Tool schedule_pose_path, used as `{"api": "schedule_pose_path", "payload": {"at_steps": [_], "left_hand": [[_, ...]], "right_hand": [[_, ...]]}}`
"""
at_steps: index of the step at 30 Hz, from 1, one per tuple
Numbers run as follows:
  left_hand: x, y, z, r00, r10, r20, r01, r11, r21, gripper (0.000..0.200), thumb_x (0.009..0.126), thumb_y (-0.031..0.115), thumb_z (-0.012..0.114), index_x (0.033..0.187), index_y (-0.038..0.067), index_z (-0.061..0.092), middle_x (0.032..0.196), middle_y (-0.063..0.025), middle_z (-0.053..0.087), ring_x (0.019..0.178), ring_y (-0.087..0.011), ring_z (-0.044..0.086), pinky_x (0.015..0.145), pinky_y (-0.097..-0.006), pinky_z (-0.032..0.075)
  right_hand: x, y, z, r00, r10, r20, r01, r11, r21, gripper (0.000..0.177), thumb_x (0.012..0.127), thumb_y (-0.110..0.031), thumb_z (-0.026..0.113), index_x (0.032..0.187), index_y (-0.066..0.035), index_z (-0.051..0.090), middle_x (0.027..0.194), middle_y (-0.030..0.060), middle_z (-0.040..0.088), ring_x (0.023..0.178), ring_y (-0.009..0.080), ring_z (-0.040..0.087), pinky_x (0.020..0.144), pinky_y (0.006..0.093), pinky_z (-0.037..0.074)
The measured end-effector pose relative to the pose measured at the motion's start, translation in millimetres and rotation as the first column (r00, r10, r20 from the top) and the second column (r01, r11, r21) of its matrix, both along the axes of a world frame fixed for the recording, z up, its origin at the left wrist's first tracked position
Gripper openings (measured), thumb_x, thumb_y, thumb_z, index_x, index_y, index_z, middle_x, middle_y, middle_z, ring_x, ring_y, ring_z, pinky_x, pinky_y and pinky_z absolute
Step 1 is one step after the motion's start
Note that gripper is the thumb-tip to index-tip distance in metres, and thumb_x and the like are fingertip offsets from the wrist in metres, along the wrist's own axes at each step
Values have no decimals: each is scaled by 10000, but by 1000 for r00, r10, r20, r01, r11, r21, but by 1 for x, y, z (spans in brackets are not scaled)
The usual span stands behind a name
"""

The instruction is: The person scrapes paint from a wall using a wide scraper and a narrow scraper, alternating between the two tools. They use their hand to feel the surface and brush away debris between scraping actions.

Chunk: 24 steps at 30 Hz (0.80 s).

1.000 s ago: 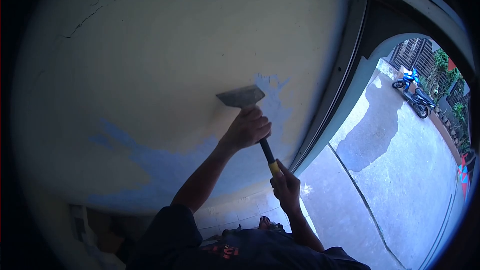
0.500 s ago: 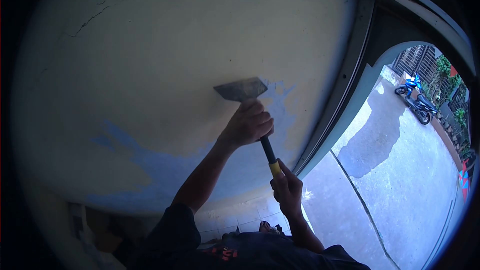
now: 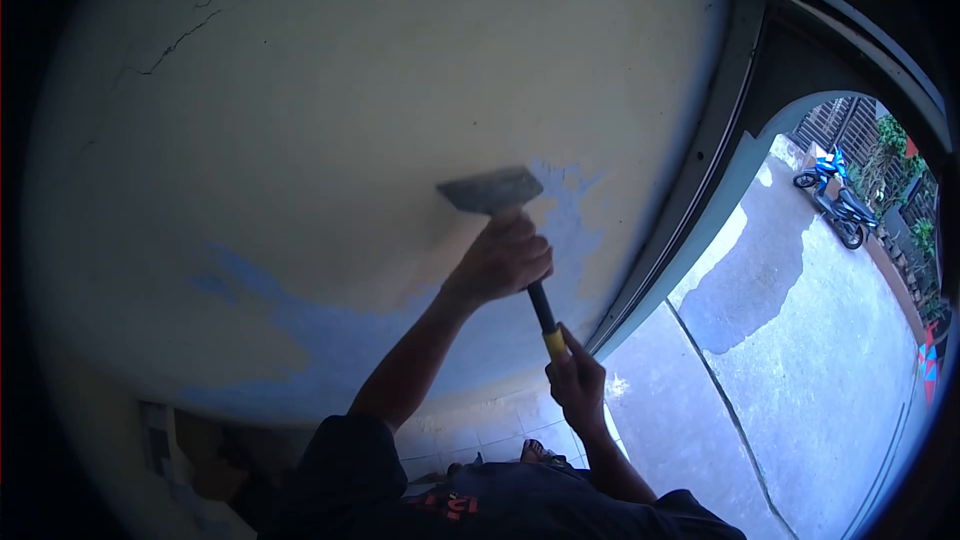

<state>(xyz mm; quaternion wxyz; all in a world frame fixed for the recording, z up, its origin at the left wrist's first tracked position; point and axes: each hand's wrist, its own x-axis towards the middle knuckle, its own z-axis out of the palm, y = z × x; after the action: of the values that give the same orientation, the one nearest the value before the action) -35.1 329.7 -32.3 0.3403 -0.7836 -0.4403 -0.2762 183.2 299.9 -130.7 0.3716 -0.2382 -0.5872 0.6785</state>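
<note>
Cream-painted wall fills most of the view, curved by the lens. The left hand is closed in a full fist around the upper shaft of a scraper, just under its wide grey blade. The right hand sits lower, its fingers wrapped round the butt of the black handle where a yellow band shows just above the thumb. Both hands are shut tight on the tool, one above the other, with bare handle between them.

The blade lies flat against the wall, its edge pointing up and to the left. It sits at the border of a blue patch where the cream coat is gone. A larger blue area spreads lower left, beneath the left forearm. A thin crack runs through the paint at upper left.

To the right a dark door frame bounds the wall. Past it lies a sunlit concrete yard, with a blue motorbike parked far off by a fence. Pale floor tiles show below the hands, above the person's dark shirt.
</note>
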Motion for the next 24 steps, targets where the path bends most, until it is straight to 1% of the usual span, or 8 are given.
{"api": "schedule_pose_path", "payload": {"at_steps": [8,10,12,13,16,20,22,24], "left_hand": [[5,10,34,999,-28,-22,30,998,61,185,593,101,738,640,105,559,616,36,463,712,-150,507,768,-332,412],[11,2,40,1000,5,-25,-5,1000,19,166,620,126,715,642,121,551,624,26,453,723,-154,512,766,-330,410],[20,-11,36,989,9,-149,-46,967,-250,152,658,161,685,637,145,536,631,21,469,744,-163,525,782,-345,420],[30,-19,27,979,19,-204,-93,928,-361,149,686,178,660,626,167,523,628,24,492,761,-166,537,808,-360,427],[54,-44,-7,946,45,-321,-209,842,-498,162,749,188,669,650,182,542,661,51,553,829,-142,568,890,-363,425],[42,-60,-30,987,-52,-155,2,951,-310,223,761,198,674,606,175,515,613,49,495,745,-141,548,904,-339,417],[30,-56,-35,997,-51,-65,34,969,-247,237,771,207,666,590,174,517,593,39,472,716,-146,539,925,-330,406],[18,-43,-36,991,31,-129,-46,993,-110,254,745,228,676,565,169,507,582,35,467,672,-140,513,831,-316,405]], "right_hand": [[0,5,33,999,31,-42,-32,999,-32,563,1005,-337,471,1414,34,364,607,-57,409,489,8,362,424,166,278],[9,3,34,997,54,-60,-58,996,-66,571,960,-247,572,1420,17,361,640,-33,445,495,19,425,423,174,343],[25,-12,30,987,-69,143,39,978,203,594,869,-103,672,1390,-1,405,692,5,501,550,66,548,448,198,441],[33,-18,15,979,-54,198,27,990,137,658,783,6,715,1370,-12,419,807,59,575,638,129,633,488,231,506],[54,-36,-29,954,53,294,-60,998,15,555,909,-103,621,1412,-56,389,886,103,628,665,141,653,602,271,540],[63,-29,-32,974,207,91,-194,972,-133,477,984,-171,497,1418,-20,368,787,74,595,588,110,579,542,248,493],[54,-19,-33,869,421,-260,-493,779,-386,470,1011,-213,424,1427,-8,348,759,64,558,550,74,497,490,220,422],[28,-15,-42,950,310,-32,-307,910,-280,514,991,-254,494,1426,-19,354,661,-14,512,510,27,451,462,196,372]]}}
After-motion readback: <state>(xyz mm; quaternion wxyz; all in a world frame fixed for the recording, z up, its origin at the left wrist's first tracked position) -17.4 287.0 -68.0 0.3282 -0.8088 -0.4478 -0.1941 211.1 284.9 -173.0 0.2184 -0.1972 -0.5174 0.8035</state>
